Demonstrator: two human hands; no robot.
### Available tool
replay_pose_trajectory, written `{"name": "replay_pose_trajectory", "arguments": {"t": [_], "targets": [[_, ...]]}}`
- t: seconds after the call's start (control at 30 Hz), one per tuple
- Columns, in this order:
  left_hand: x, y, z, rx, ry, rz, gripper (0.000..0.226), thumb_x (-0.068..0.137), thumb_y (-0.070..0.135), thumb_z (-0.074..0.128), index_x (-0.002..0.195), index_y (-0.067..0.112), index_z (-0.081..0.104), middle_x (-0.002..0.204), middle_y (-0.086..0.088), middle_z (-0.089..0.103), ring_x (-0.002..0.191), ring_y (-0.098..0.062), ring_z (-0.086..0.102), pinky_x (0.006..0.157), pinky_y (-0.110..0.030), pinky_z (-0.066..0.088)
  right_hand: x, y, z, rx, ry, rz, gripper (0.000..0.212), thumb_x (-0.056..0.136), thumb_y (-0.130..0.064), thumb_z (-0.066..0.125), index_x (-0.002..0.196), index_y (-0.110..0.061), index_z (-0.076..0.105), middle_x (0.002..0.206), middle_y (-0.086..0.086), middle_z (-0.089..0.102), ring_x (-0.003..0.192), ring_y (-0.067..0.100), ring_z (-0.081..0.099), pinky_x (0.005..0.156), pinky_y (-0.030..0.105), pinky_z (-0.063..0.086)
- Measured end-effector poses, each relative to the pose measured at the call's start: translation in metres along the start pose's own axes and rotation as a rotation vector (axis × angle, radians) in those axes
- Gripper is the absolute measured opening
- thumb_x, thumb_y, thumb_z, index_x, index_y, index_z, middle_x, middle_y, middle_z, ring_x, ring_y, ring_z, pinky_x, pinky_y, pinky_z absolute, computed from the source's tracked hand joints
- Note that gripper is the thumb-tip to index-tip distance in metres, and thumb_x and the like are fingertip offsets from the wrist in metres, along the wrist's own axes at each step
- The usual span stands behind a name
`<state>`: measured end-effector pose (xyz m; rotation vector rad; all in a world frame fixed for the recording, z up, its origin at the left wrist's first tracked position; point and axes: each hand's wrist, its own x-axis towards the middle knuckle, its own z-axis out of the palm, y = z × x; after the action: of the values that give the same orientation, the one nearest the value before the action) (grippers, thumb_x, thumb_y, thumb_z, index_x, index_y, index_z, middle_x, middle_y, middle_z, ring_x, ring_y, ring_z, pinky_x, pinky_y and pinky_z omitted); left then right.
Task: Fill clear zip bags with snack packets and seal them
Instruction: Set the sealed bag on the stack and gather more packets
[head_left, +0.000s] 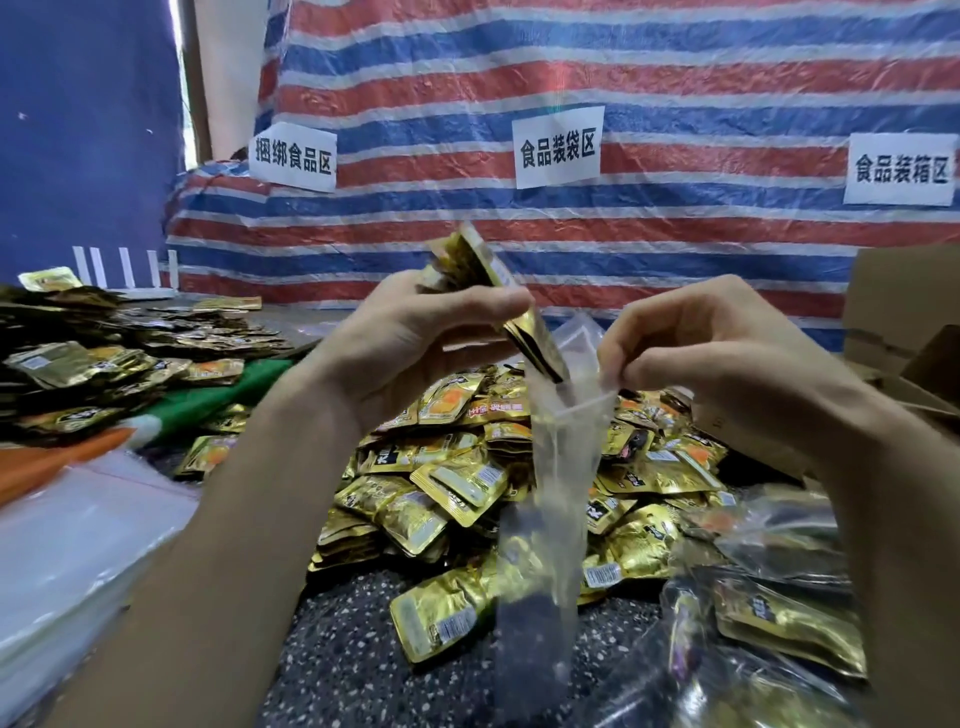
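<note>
One stack of gold foil snack packets (480, 267) is clamped in the fingers of the left hand (410, 332), with its lower end entering the clear plastic zip bag (550, 467). The right hand (727, 358) pinches the bag's rim above the loose packet heap (441, 493). Filling looks barely begun and sealing remains. Several filled bags (774, 618) lie on the right.

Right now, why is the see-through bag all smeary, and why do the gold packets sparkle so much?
In the head view, the clear bag pinched by the right hand smears toward its bottom, likely motion blur; the gold packet pile throws back bright glints of light; the wall signs are sharp; the wide lens makes the arms look huge at the bottom edge.
</note>
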<state>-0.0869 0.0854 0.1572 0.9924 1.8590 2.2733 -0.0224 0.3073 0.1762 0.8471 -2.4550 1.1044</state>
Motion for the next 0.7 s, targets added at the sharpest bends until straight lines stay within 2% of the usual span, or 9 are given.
{"name": "replay_pose_trajectory", "arguments": {"t": [0.07,0.13,0.23,0.33,0.43,0.5,0.57,0.63,0.7], "targets": [[0.0,-0.002,0.003,0.118,-0.005,-0.044,0.025,0.069,0.017,0.082,0.093,0.012,0.076,0.102,-0.011,0.076,0.102,-0.026,0.072,0.094,-0.038,0.057,0.001,0.0,0.001,0.008,-0.002,0.004,0.018,0.063,-0.013,0.059,0.071,-0.01,0.075,0.075,0.01,0.071,0.074,0.018,0.063,0.077,0.034,0.047],[-0.001,-0.002,0.006,0.287,-0.013,-0.112,0.038,0.067,0.024,0.083,0.102,0.016,0.072,0.11,-0.007,0.075,0.112,-0.027,0.067,0.104,-0.052,0.045,0.003,0.001,0.003,0.015,0.016,0.005,0.017,0.064,-0.013,0.06,0.071,-0.01,0.075,0.076,0.01,0.071,0.074,0.016,0.062,0.077,0.034,0.046],[-0.003,-0.001,0.009,0.41,-0.034,-0.231,0.053,0.063,0.03,0.087,0.112,0.019,0.069,0.112,-0.003,0.074,0.115,-0.028,0.065,0.099,-0.06,0.049,0.003,0.0,0.003,0.028,0.034,-0.016,0.016,0.064,-0.013,0.06,0.071,-0.012,0.074,0.077,0.015,0.07,0.074,0.023,0.06,0.076,0.039,0.045],[-0.003,0.0,0.01,0.356,-0.053,-0.255,0.058,0.064,0.016,0.09,0.114,0.0,0.066,0.11,-0.016,0.073,0.106,-0.034,0.069,0.085,-0.041,0.061,0.002,-0.001,0.003,0.044,0.014,-0.022,0.013,0.063,-0.013,0.06,0.068,-0.015,0.071,0.083,0.019,0.07,0.078,0.034,0.061,0.078,0.042,0.046],[-0.002,0.003,0.009,0.362,-0.099,-0.266,0.061,0.062,0.008,0.082,0.114,-0.018,0.06,0.112,-0.027,0.07,0.101,-0.034,0.071,0.085,-0.033,0.061,0.002,-0.003,0.007,0.063,-0.059,0.014,0.012,0.061,-0.007,0.06,0.063,-0.018,0.065,0.091,0.029,0.066,0.076,0.035,0.056,0.074,0.046,0.044],[-0.003,0.006,0.008,0.464,-0.094,-0.259,0.063,0.061,0.008,0.082,0.116,-0.016,0.062,0.113,-0.025,0.07,0.097,-0.025,0.072,0.084,-0.028,0.06,0.003,-0.002,0.009,0.029,-0.096,0.039,0.013,0.061,-0.005,0.06,0.063,-0.018,0.063,0.089,0.035,0.058,0.073,0.026,0.047,0.068,0.044,0.037],[-0.006,0.012,0.008,0.602,-0.064,-0.23,0.062,0.063,0.012,0.086,0.12,-0.004,0.066,0.11,-0.009,0.074,0.092,-0.009,0.072,0.072,-0.014,0.056,0.004,0.0,0.01,-0.007,-0.114,0.043,0.012,0.065,-0.003,0.064,0.065,-0.015,0.063,0.079,0.032,0.054,0.069,0.023,0.045,0.065,0.041,0.036],[-0.008,0.016,0.009,0.689,-0.035,-0.178,0.06,0.063,0.02,0.088,0.119,0.009,0.07,0.108,0.005,0.075,0.093,0.0,0.07,0.07,-0.008,0.052,0.004,0.003,0.009,-0.03,-0.12,0.039,0.014,0.069,0.002,0.066,0.069,-0.011,0.064,0.068,0.018,0.053,0.064,0.02,0.045,0.061,0.039,0.037],[-0.01,0.019,0.009,0.653,0.007,-0.135,0.057,0.061,0.023,0.087,0.115,0.01,0.072,0.104,0.004,0.077,0.096,-0.004,0.071,0.079,-0.014,0.055,0.004,0.004,0.007,-0.054,-0.09,0.021,0.018,0.071,0.008,0.065,0.069,-0.009,0.063,0.064,0.004,0.055,0.061,0.016,0.048,0.058,0.031,0.04]]}}
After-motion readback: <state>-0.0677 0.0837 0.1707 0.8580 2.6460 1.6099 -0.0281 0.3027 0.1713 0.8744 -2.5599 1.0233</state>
